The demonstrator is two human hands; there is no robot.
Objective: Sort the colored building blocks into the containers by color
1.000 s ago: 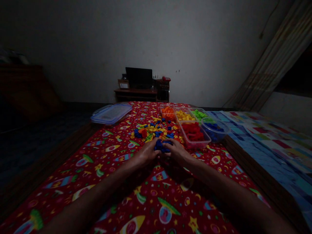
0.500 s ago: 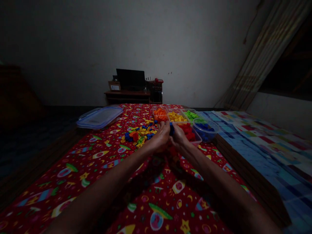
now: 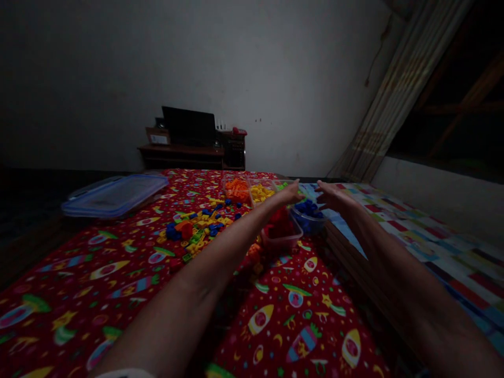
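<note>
Both my hands hover over a clear container of blue bricks (image 3: pixel 310 214) at the right side of the red patterned cloth (image 3: pixel 118 273). My left hand (image 3: pixel 289 193) is stretched out with its fingers apart just left of it. My right hand (image 3: pixel 333 193) is spread open just to its right. Neither hand holds anything. Blue bricks lie in the container between and below the hands. A red-brick container (image 3: pixel 280 228) stands in front of it. A loose pile of mixed bricks (image 3: pixel 199 226) lies to the left.
Containers of orange bricks (image 3: pixel 237 189) and yellow bricks (image 3: pixel 261 192) stand behind. A blue-rimmed lid (image 3: pixel 114 194) lies far left. A checked cloth (image 3: pixel 425 236) covers the surface to the right. A low desk with a dark screen (image 3: pixel 189 127) stands by the wall.
My hands carried a handful of blue bricks from the pile up and right to the blue container, then opened and let them go. The view swung rightward.
</note>
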